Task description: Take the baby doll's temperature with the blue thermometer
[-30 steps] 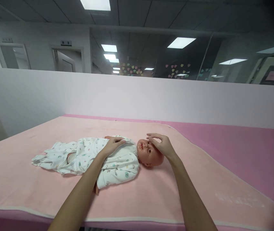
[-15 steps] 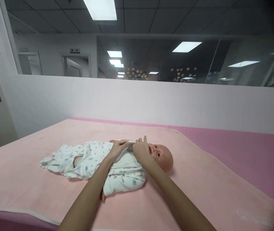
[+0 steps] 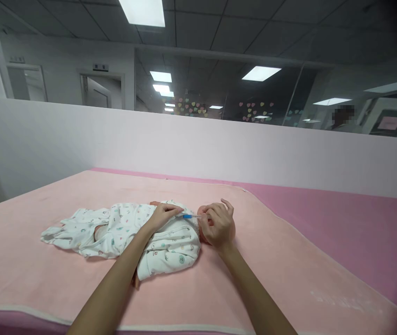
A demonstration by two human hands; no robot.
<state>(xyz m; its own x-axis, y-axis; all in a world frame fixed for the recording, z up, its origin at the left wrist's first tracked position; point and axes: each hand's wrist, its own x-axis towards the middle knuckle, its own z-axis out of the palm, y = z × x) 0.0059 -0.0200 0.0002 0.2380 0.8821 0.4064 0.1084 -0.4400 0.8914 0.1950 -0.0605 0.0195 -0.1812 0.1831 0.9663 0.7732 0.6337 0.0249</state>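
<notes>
A baby doll point(image 3: 142, 232) in a white printed romper lies on its back on a pink blanket point(image 3: 62, 274), head to the right. My left hand point(image 3: 161, 215) rests on the doll's chest near the collar. My right hand point(image 3: 217, 224) covers the doll's head and pinches a thin stick with a blue tip point(image 3: 191, 216), perhaps a thermometer, which points left toward the doll's neck. The doll's face is hidden behind my right hand.
The blanket lies on a darker pink table point(image 3: 341, 223) that reaches to a low white partition wall point(image 3: 198, 144). Behind the partition are glass panes with heart stickers and an open door at the far left.
My right hand has moved from the doll's collar back over its head, and it now holds the thin blue-tipped stick. My left hand has stayed on the chest.
</notes>
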